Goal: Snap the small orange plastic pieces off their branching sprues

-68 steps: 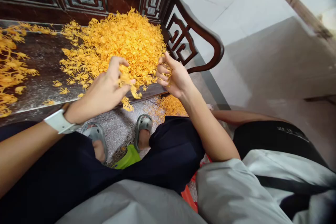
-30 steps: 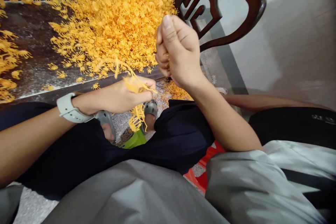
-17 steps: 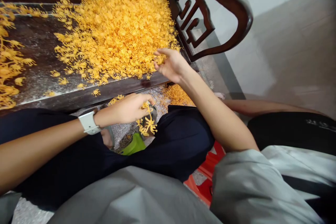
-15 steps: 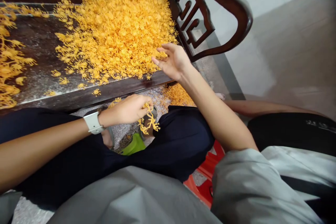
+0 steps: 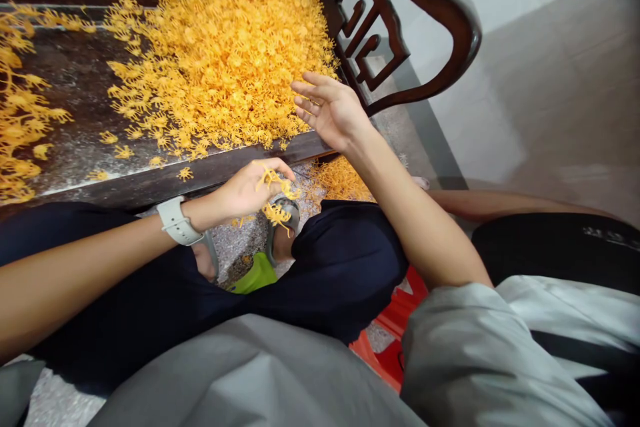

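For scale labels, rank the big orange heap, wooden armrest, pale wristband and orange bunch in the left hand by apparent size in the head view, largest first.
1. Big orange heap
2. Wooden armrest
Unranked, below both: pale wristband and orange bunch in the left hand; they look alike in size.

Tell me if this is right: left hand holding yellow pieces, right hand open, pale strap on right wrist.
Wrong wrist: the head view shows the pale strap on the left. The left hand holds yellow pieces and the right hand is open.
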Demonstrator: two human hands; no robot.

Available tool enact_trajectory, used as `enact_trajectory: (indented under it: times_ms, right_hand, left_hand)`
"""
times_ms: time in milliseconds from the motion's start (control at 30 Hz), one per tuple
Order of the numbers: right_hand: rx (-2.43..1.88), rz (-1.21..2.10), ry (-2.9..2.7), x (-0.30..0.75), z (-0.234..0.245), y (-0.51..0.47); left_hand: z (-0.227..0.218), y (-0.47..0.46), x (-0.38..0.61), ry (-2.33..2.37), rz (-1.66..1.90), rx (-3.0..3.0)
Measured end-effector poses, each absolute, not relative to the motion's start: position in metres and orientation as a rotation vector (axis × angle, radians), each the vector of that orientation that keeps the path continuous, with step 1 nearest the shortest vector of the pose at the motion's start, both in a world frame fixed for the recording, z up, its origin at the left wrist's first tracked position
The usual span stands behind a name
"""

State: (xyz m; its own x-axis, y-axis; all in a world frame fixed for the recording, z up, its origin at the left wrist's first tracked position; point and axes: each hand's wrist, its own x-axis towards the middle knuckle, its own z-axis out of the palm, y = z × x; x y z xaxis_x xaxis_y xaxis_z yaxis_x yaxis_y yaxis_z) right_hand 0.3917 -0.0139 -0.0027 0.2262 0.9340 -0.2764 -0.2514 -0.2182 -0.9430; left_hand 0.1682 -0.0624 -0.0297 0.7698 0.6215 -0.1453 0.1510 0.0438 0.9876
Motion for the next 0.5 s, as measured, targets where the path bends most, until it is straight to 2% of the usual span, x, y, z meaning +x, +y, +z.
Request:
enact_trajectory:
  times_ms: [200, 367, 500]
  right_hand:
    - [-1.288, 1.405, -0.793, 0.391, 0.004, -0.026]
    - [-1.214, 1.644, -1.111, 0.372, 0.019, -0.046]
    - [-1.142, 1.634, -1.29, 0.355, 0.024, -0.054]
  left_hand:
    - [-0.017, -0.06, 0.17, 0.844, 0.359, 1.151]
    - [-0.023, -0.052, 0.165, 0.845, 0.369, 1.174]
    - [-0.025, -0.05, 0.163, 0.802, 0.393, 1.232]
